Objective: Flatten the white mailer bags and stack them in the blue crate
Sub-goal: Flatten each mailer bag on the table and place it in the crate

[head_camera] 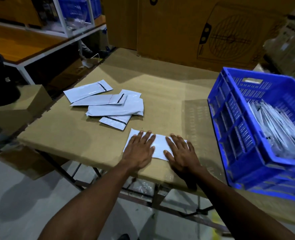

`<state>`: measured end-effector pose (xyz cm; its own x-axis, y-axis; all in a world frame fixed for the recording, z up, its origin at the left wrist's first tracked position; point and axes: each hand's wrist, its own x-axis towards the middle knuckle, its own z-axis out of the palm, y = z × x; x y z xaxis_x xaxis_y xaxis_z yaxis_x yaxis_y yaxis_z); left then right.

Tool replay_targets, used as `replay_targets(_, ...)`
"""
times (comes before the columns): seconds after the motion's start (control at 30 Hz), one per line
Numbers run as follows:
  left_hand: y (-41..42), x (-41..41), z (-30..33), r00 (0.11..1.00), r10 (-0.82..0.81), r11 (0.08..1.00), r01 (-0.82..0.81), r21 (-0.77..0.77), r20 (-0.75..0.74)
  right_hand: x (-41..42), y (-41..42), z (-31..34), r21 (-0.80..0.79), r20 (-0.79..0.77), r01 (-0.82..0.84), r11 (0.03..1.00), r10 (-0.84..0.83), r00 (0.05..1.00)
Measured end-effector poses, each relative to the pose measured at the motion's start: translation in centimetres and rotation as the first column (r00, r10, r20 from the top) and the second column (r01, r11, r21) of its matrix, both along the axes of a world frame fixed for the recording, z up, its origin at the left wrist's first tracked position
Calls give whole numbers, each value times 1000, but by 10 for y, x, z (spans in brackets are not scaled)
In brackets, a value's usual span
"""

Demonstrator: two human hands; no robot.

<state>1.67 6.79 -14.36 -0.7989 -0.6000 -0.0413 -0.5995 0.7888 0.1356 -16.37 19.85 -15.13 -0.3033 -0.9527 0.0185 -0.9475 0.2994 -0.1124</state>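
Left hand (139, 149), right hand (181, 153) pressing glossy white mailer (158, 147) flat on matte brown counter (160, 94), fingers straight, spread. Loose pile (108, 104) lying behind. Perforated blue crate (247, 135) sitting right, holding stacked mailers.

Both arms reach forward from the lower edge of the view, bare and nearly straight, converging slightly. The left hand (139, 149) lies palm down, fingers straight and spread, pointing away from the body. The right hand (181, 153) lies just beside it, also palm down with fingers straight, thumb turned inward toward the left.
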Motion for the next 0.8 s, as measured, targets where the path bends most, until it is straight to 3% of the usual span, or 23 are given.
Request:
replay_targets(0.17,-14,24,-5,993,110,994,-111,11,52,-5,1,12,181,21,43,983,-48,999)
replay_targets(0.27,-13,19,-4,991,118,993,-118,-7,65,12,-16,25,110,-36,0,994,4,999)
replay_targets(0.4,-13,21,-4,991,114,993,-114,-12,69,29,-33,14,102,115,-127,987,115,987)
replay_targets(0.53,-15,22,-7,992,106,994,-106,-1,74,3,-13,4,91,90,-16,996,7,996)
replay_targets(0.67,-17,21,-7,993,100,995,-100,2,64,-13,-4,19,247,124,12,969,-44,991)
replay_targets(0.8,-19,19,-6,996,69,998,-69,4,62,0,7,17,-6,42,-206,979,206,978)
